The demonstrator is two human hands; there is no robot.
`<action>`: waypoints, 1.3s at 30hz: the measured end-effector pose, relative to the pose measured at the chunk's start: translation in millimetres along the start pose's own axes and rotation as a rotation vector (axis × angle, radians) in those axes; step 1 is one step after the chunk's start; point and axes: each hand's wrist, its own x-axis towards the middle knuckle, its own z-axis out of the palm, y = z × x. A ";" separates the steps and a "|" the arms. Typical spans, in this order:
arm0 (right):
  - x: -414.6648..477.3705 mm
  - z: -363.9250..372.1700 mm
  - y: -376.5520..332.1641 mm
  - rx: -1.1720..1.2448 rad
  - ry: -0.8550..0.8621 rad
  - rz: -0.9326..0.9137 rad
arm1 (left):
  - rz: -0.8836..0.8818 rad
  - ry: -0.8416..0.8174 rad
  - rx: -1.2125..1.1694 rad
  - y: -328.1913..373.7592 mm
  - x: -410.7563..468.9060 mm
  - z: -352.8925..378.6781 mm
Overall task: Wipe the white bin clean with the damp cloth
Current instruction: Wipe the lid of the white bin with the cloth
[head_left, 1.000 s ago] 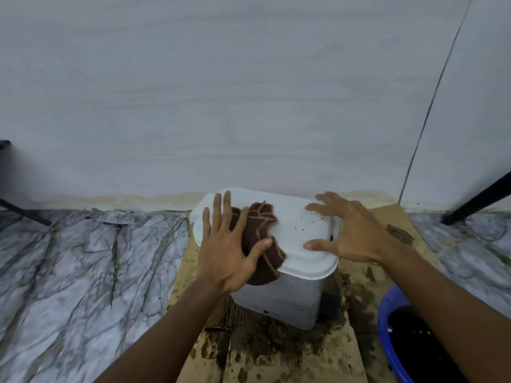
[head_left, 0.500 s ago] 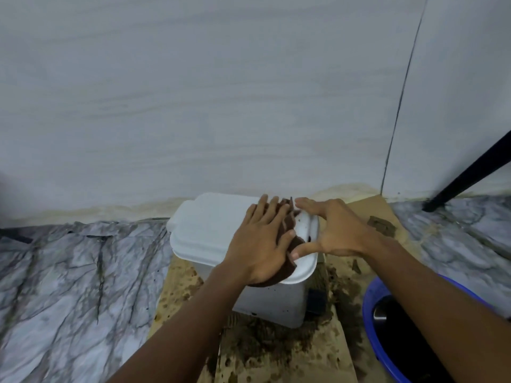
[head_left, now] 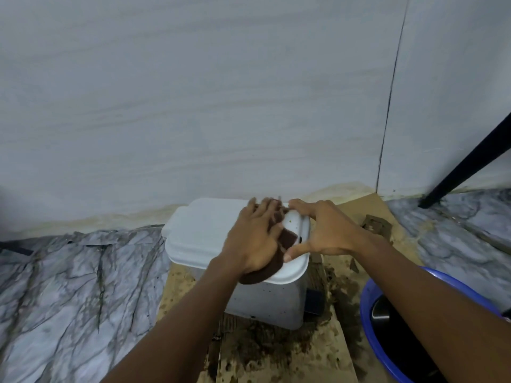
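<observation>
The cloth point(head_left: 262, 273) has been carried across the lid of the white bin point(head_left: 210, 233) from the 9 o'clock half to the 3 o'clock end within the last second. The 9 o'clock half now appears clean, so that part is judged done. Dark specks remain at the 3 o'clock end and on the front wall.

The cloth is pressed flat under the left hand point(head_left: 254, 239); its grip is spread, with nothing pinched. The lid's 3 o'clock edge is braced by the right hand point(head_left: 329, 230), fingers and thumb extended, nothing enclosed.

The bin stands on stained cardboard point(head_left: 343, 357) on the floor.

Counted: one bin, one cloth, two hands, one blue basin point(head_left: 365, 299) at 4 o'clock of the bin.
</observation>
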 end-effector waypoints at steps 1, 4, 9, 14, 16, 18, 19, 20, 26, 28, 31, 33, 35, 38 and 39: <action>-0.2 -0.1 0.2 0.017 0.001 -0.009 | 0.059 -0.014 0.005 6.0 -4.3 3.2; -1.3 0.6 -1.6 0.024 0.019 -0.024 | 0.210 -0.013 0.005 -1.9 -25.5 3.3; -3.3 1.5 -4.5 -0.029 0.011 -0.007 | 0.214 0.031 0.002 -50.1 -56.8 -5.3; -0.6 4.2 -3.5 -0.015 0.008 0.030 | -0.111 0.053 0.043 -61.5 -17.6 -15.2; -0.2 3.6 -2.1 -0.007 0.004 0.036 | -0.117 0.019 0.013 -38.2 0.0 -12.3; -0.1 2.7 -0.1 0.001 0.014 0.010 | -0.025 -0.011 0.001 -13.8 4.1 -6.1; 0.1 2.6 0.5 0.009 0.020 -0.009 | 0.031 -0.023 0.009 -5.6 0.5 -2.4; 0.3 2.5 0.9 0.019 0.022 -0.021 | 0.078 -0.027 0.018 -2.7 -5.2 1.1; 1.7 5.0 -2.2 0.018 0.008 -0.009 | 0.048 0.233 0.020 -50.8 -51.4 10.7; 10.2 5.1 -0.9 0.121 0.094 0.037 | -0.117 0.357 -0.023 -63.3 -64.8 17.5; 31.3 9.9 -0.3 0.179 0.219 0.103 | -0.394 0.529 -0.166 -58.1 -72.5 31.5; 45.2 15.5 0.3 0.147 0.160 0.095 | -0.558 0.597 -0.338 -43.1 -72.2 38.4; 57.9 18.4 1.6 0.130 0.064 0.081 | -0.670 0.626 -0.568 -28.7 -67.9 41.8; 72.5 16.0 1.9 0.086 -0.045 0.051 | -0.709 0.672 -0.734 -23.8 -59.5 48.0; 75.8 15.0 2.0 0.080 -0.070 0.032 | -0.702 0.679 -0.724 -25.2 -56.7 49.7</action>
